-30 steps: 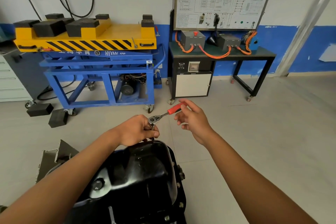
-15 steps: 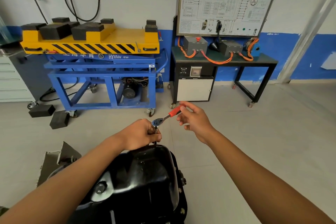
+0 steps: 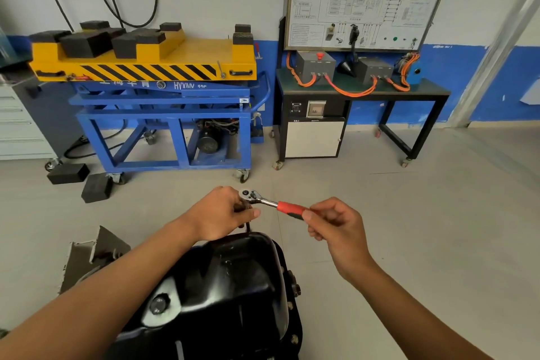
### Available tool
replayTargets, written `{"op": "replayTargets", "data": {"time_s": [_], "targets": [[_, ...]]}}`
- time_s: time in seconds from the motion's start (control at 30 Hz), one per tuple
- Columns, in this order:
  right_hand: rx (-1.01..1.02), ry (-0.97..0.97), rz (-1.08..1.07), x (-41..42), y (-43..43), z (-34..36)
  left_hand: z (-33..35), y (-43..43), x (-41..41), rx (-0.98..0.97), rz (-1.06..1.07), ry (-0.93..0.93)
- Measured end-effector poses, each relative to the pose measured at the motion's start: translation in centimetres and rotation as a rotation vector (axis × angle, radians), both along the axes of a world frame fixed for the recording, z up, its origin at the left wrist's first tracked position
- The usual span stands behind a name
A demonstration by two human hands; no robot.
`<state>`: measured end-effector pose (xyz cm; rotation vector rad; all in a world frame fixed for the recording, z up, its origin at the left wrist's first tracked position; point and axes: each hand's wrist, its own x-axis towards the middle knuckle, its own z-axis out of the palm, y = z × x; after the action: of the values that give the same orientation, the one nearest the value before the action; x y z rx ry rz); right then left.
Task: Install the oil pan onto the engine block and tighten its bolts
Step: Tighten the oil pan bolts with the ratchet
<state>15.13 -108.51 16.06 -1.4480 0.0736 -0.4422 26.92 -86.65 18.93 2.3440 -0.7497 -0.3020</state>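
Head camera, looking down: a glossy black pressed-steel oil pan [image 3: 233, 286] sits at near centre, its deep side up, a round drain plug [image 3: 159, 304] on its left shoulder and small bolt heads [image 3: 295, 286] along its right flange. What it rests on is mostly hidden beneath it.

Just past the pan's far rim, a chrome ratchet wrench with a red-and-black handle [image 3: 271, 203] lies roughly level, head to the left. A thin dark extension bar [image 3: 248, 226] drops from the head toward the far flange. The left hand [image 3: 222, 218] is curled around the top of that bar, right under the ratchet head. The right hand [image 3: 333, 223] pinches the handle's end between thumb and fingertips – a light grasp.

Far left stands a yellow-and-blue wheeled lift trolley [image 3: 163, 96], with 2 black rubber blocks [image 3: 68, 173] on the floor beside it; far right, a black bench with grey boxes and orange cables [image 3: 362, 90].
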Motion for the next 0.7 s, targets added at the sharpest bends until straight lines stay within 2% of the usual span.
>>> {"op": "replayTargets", "data": {"time_s": [0.13,0.4,0.57,0.7], "targets": [[-0.081,-0.045,0.053,-2.1,1.8,-0.2,0.2,-0.3,-0.2,-0.042,0.038,-0.055],[-0.424,-0.022,0.258,-3.8,5.5,0.4,0.1,-0.3,-0.1,-0.084,0.03,-0.061],[-0.876,-0.108,0.167,-3.4,7.8,1.9,0.2,-0.1,-0.3,-0.113,0.001,-0.013],[-1.025,-0.124,0.13,-2.9,9.2,2.9,0.2,0.0,-0.2,-0.121,-0.01,0.0]]}}
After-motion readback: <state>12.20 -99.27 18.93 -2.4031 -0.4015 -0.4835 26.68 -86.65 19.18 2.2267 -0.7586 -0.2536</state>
